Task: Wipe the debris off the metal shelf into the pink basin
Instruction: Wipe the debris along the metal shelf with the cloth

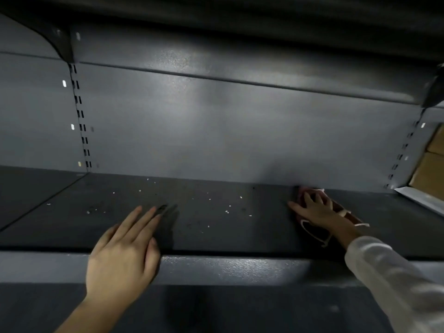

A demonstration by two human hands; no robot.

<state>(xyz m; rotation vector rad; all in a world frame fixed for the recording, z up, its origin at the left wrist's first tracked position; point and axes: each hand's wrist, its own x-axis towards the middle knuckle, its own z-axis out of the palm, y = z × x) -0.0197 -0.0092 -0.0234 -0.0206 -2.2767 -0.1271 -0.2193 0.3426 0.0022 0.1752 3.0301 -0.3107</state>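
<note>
The dark grey metal shelf (pixel 216 236) runs across the view, with small pale crumbs of debris (pixel 227 211) scattered over its middle. My left hand (pixel 125 251) lies flat on the shelf's front edge, fingers together and pointing inward, holding nothing. My right hand (pixel 314 207) presses down on a dark reddish cloth (pixel 312 230) with pale edging, far back on the right near the rear wall. The debris lies between my two hands. No pink basin is in view.
A grey back panel (pixel 228 131) with slotted uprights (pixel 80 116) closes the rear. Another shelf overhangs above. Cardboard boxes (pixel 430 169) sit at the far right, beyond a pale divider (pixel 422 198). A lower shelf surface (pixel 216 308) lies beneath the front lip.
</note>
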